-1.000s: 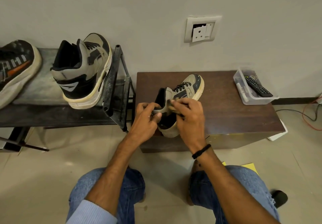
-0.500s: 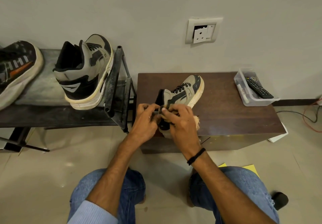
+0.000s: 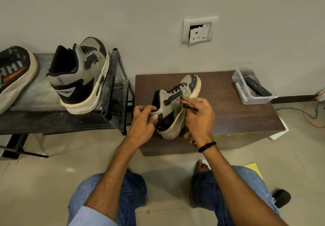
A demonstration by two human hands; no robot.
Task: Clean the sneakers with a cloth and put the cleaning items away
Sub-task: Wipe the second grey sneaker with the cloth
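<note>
at the near edge of the table (image 3: 228, 113), the sneaker (image 3: 175, 102) lies tilted on its side, its heel pinched by the curled fingers (image 3: 146, 108) of the left hand (image 3: 142, 122). the right hand (image 3: 200, 118) clutches the cloth (image 3: 187, 135) against the shoe's side, a loose end hanging below. a hard rub could twist the heel out of that pinch and tip the shoe off the edge; the dangling end may snag the laces (image 3: 177, 89).

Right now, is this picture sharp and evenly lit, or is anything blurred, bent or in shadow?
Head view: soft, even indoor light; a faint shadow on the floor between the knees; the wide lens bows the shoe rack at the left edge; the right hand and cloth look slightly smeared; the sneaker reads clearly.
</note>
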